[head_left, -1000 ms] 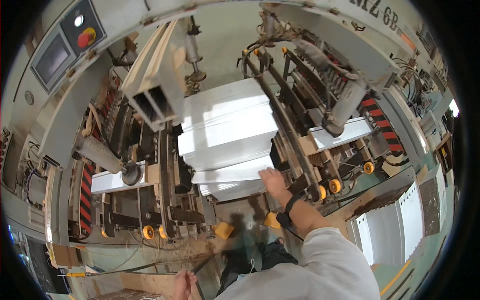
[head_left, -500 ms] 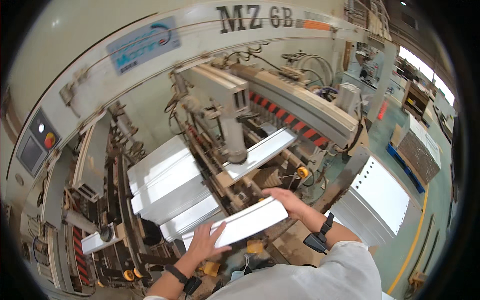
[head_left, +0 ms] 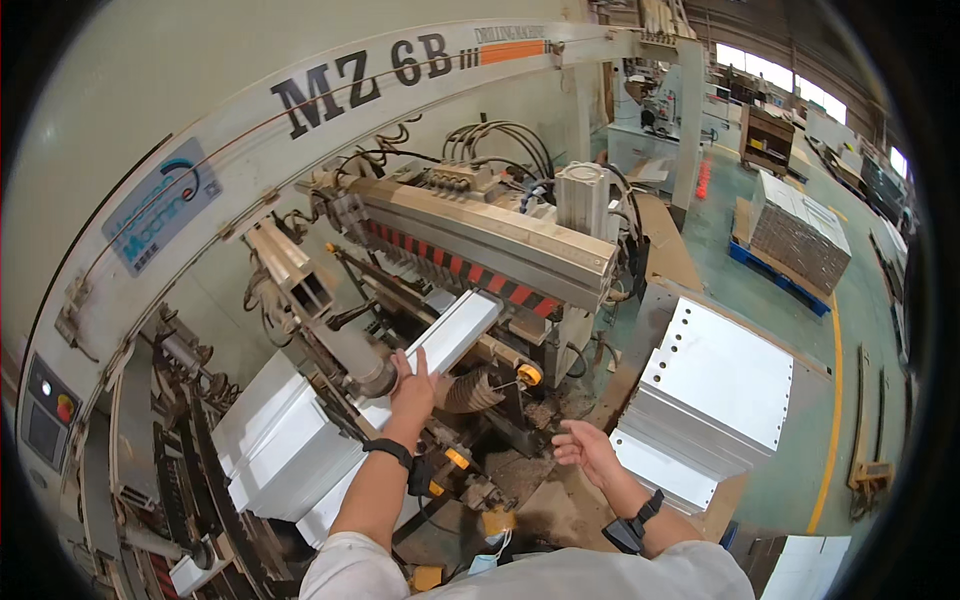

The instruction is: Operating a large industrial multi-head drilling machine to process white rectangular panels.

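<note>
A long white panel (head_left: 455, 332) lies on the drilling machine, its near part beneath an upright grey cylinder (head_left: 368, 372). My left hand (head_left: 412, 390) reaches across to this panel, fingers spread and touching it just right of the cylinder. Part of the panel is hidden behind the hand. My right hand (head_left: 588, 452) hangs in the air to the right with nothing in it, its fingers loosely stretched toward the machine. Under my left forearm, white panels (head_left: 330, 505) show in part, beside a taller stack of white panels (head_left: 285, 440).
A stack of white drilled panels (head_left: 722, 380) stands at my right. Beyond the panel runs the drill housing (head_left: 480, 235) with a red-black striped guard (head_left: 455, 268). A yellow roller (head_left: 529, 374) sticks out near my hands. Farther right, a blue pallet (head_left: 775, 272) carries stacked boards.
The white panel that both hands held is out of them. My left hand has moved up to the panel on the machine; my right hand has drawn back. The view has swung right.
</note>
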Demonstrator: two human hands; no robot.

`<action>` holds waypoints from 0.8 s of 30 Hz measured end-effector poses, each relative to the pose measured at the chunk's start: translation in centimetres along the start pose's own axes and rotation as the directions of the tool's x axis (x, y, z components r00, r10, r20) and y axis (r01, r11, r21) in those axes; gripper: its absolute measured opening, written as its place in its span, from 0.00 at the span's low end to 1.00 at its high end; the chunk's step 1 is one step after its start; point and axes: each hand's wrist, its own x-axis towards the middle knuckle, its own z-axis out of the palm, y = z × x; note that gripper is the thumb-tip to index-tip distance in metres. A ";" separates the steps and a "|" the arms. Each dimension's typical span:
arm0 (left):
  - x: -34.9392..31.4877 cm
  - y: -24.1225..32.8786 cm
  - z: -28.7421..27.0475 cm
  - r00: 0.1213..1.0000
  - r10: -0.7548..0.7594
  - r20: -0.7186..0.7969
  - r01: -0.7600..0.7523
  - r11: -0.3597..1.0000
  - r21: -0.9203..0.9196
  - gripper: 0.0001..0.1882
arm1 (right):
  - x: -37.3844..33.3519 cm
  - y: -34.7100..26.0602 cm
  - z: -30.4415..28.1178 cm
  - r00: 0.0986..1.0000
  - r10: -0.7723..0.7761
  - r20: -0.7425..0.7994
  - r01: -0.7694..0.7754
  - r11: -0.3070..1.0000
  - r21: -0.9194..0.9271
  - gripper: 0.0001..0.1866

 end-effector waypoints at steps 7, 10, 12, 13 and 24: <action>4.7 0.3 -0.5 0.970 -0.129 0.206 0.090 0.979 0.185 0.37 | 0.7 0.7 0.0 0.991 0.134 -0.026 -0.137 0.975 -0.177 0.17; 5.4 0.9 -1.7 0.968 -0.105 0.226 0.078 0.989 0.124 0.40 | 4.6 0.8 4.1 0.976 0.191 0.101 -0.159 0.950 -0.268 0.18; 5.0 1.0 -1.7 0.967 -0.099 0.233 0.083 0.993 0.080 0.40 | 8.5 1.6 7.3 0.960 0.200 0.196 -0.146 0.955 -0.259 0.19; 4.7 1.2 -1.7 0.968 -0.092 0.233 0.087 0.996 0.032 0.41 | 10.5 2.7 8.4 0.961 0.159 0.227 -0.122 0.978 -0.168 0.22; 2.4 -0.2 0.1 0.999 -0.012 0.052 0.020 0.985 -0.170 0.38 | 12.5 4.3 10.0 0.994 -0.070 -0.082 0.054 0.981 -0.187 0.18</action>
